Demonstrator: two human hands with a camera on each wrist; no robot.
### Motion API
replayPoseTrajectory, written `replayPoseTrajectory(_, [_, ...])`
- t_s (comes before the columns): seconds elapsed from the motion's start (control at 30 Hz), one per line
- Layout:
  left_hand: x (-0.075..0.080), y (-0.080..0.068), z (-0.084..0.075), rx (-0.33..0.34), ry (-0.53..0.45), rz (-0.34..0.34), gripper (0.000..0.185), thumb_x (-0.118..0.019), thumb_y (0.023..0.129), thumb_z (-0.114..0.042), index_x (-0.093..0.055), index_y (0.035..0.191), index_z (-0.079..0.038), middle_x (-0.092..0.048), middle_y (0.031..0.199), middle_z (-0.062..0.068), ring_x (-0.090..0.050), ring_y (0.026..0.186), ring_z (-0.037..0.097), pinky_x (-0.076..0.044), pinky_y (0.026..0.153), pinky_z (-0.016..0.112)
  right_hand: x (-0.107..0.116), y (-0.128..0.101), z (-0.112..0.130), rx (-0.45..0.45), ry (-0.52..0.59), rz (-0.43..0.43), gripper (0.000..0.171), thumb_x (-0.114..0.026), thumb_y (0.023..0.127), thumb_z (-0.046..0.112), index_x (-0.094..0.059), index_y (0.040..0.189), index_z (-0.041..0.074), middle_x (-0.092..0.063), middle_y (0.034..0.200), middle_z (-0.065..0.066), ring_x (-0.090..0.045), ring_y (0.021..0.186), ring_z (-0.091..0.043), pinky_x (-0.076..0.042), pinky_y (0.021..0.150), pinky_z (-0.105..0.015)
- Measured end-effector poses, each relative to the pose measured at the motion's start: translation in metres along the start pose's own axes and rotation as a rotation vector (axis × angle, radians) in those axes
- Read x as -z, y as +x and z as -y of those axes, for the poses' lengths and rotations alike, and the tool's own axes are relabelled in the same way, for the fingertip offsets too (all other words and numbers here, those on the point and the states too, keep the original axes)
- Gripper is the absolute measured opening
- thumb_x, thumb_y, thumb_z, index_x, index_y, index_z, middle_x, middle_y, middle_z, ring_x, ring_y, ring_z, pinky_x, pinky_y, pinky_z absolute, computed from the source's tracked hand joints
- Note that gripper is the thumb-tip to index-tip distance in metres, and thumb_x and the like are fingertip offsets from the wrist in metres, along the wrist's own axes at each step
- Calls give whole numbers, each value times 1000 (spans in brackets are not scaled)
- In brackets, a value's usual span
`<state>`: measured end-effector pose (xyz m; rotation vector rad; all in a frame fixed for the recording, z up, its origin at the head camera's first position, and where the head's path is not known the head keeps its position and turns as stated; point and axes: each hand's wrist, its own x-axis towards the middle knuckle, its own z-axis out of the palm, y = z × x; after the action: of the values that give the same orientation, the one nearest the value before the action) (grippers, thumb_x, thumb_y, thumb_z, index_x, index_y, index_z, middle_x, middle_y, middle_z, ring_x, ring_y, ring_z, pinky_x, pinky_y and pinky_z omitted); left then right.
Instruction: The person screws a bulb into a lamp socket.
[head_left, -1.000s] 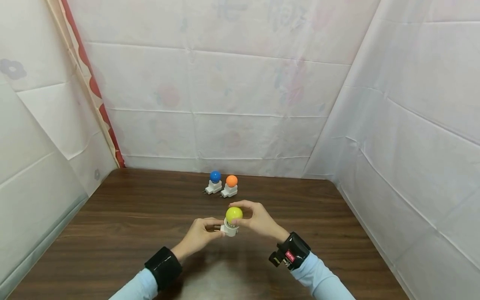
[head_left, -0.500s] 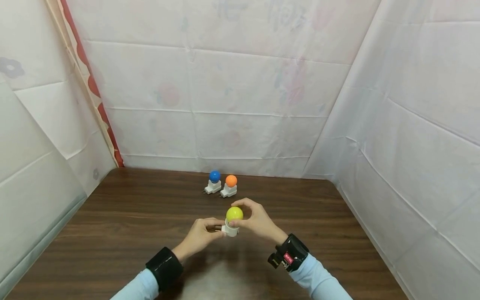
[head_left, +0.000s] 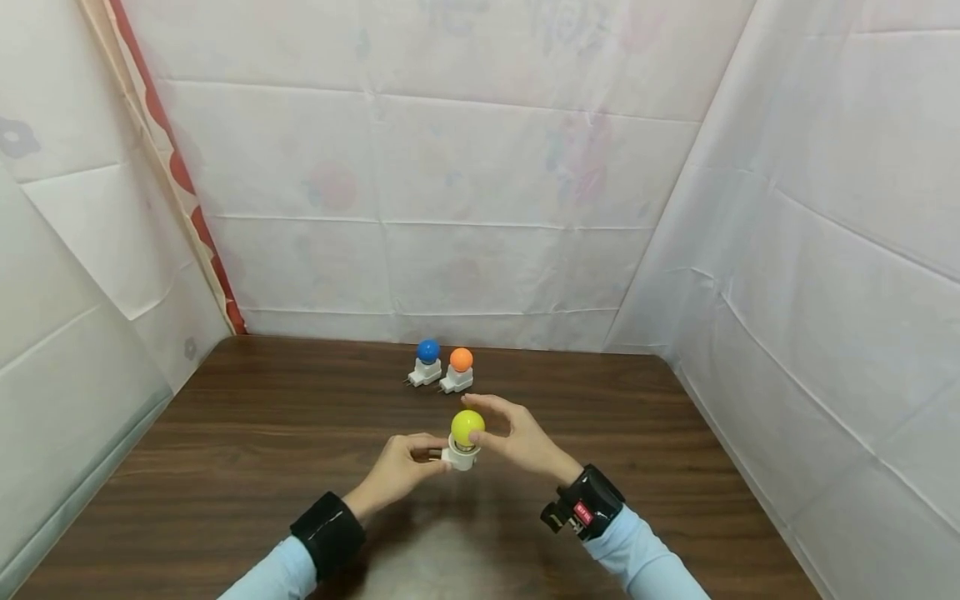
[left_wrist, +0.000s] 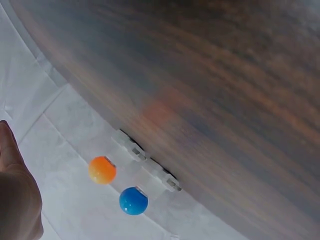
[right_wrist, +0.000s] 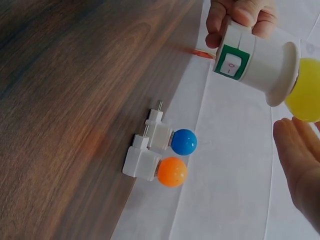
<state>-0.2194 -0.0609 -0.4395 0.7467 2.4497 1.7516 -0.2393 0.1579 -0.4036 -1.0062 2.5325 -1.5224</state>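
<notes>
Filling most of the view, the white sheets point(head_left: 480, 167) hang round a dark wooden table point(head_left: 225, 467). Above its middle, the person holds a small white plug-in lamp base point(head_left: 458, 456) with a yellow bulb point(head_left: 467, 427) sitting in its top, lifted clear of the wood. The left hand point(head_left: 397, 471) pinches the base from behind, fingers curled round its plug end; the right-wrist view shows the green-framed switch point(right_wrist: 231, 63) on its side. The right hand point(head_left: 517, 437) sits just beside the bulb with fingers straight and a little spread, thumb and forefinger at the bulb's edge; I cannot tell if they quite touch it. To my eye the bulb is being turned in its socket, and the right hand looks to be between twists. The next move would call for a fresh pinch on the bulb while the left hand keeps the base steady. Farther back, near the rear sheet, stand two more lamps side by side, one blue point(head_left: 427, 350), one orange point(head_left: 461, 359).
</notes>
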Motion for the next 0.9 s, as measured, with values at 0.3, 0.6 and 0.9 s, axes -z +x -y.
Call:
replayPoseTrajectory(0.3, [1, -1, 2, 0, -7, 8, 27, -69, 79, -5, -66, 105, 4, -67, 101, 18, -65, 90, 28, -54, 74, 22, -1, -1, -1, 27, 7, 50, 46, -63, 87, 18, -50, 131, 17, -52, 134, -1, -42, 127, -17, -32, 105, -49])
replayPoseTrajectory(0.6, [0, 0, 5, 6, 6, 5, 27, -69, 79, -6, -66, 104, 4, -67, 101, 17, -66, 89, 24, -53, 74, 21, -3, -1, -2, -11, -16, 7, 43, -67, 83, 16, -56, 125, 16, -57, 126, 1, -48, 120, -14, -38, 101, -44])
replayPoseTrajectory(0.9, [-4, 8, 36, -10, -13, 11, 28, -71, 79, -13, -68, 105, -3, -68, 101, 12, -66, 87, 16, -54, 72, 21, -7, 0, -5, -79, 13, -112, 43, -76, 73, 10, -61, 113, 8, -61, 113, -4, -55, 106, -22, -49, 86, -46])
